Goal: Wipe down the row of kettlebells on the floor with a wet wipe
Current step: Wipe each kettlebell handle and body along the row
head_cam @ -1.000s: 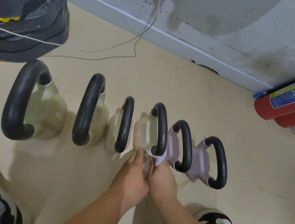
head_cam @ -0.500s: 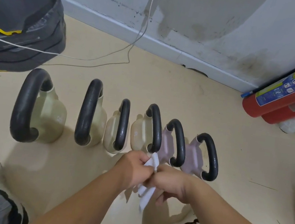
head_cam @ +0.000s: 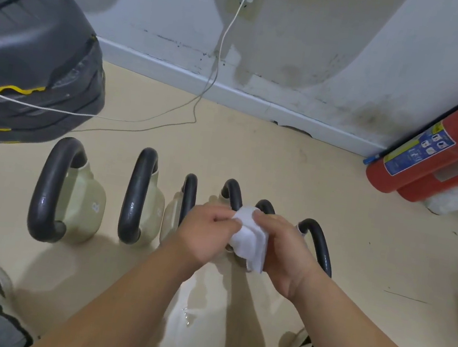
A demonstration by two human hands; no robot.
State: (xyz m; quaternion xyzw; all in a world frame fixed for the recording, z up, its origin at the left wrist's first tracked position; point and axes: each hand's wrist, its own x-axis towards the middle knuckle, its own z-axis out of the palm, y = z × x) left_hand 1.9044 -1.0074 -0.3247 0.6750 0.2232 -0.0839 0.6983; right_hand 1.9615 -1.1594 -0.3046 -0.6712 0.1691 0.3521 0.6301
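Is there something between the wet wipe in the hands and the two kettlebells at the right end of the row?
Nothing visible stands in the way. The left hand and right hand hold the wet wipe just above the row, right over the fifth kettlebell; the last one is beside it, uncovered.

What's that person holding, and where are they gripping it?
A white wet wipe, bunched between both hands: left hand pinches its left edge, right hand wraps its right side.

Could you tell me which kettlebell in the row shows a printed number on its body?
The leftmost kettlebell: its cream side shows an 8; no number shows on the others.
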